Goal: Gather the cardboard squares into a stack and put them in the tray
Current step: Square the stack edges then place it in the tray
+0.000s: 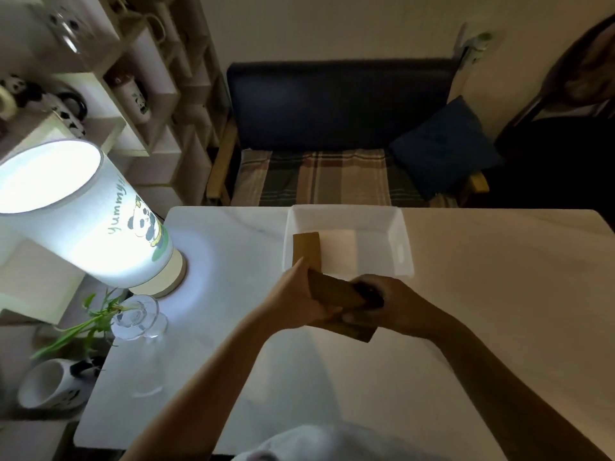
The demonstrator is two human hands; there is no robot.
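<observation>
A white tray [397, 241] stands at the far middle of the white table [482, 311]. Inside it, against the left wall, lies one brown cardboard square [307, 249]. Just in front of the tray's near rim I hold a stack of cardboard squares [336, 292] above the table, tilted. My left hand [299, 294] grips its left end. My right hand [382, 299] grips its right end from above. A lower piece of the stack [356, 332] sticks out beneath my right hand. The exact number of squares in the stack is hidden by my fingers.
A lit cylindrical lamp [83, 214] with a panda print stands at the table's left edge, with a glass vase [139, 319] holding a green plant beside it. A dark sofa [336, 128] with a plaid cushion stands behind the table. Shelves fill the left wall.
</observation>
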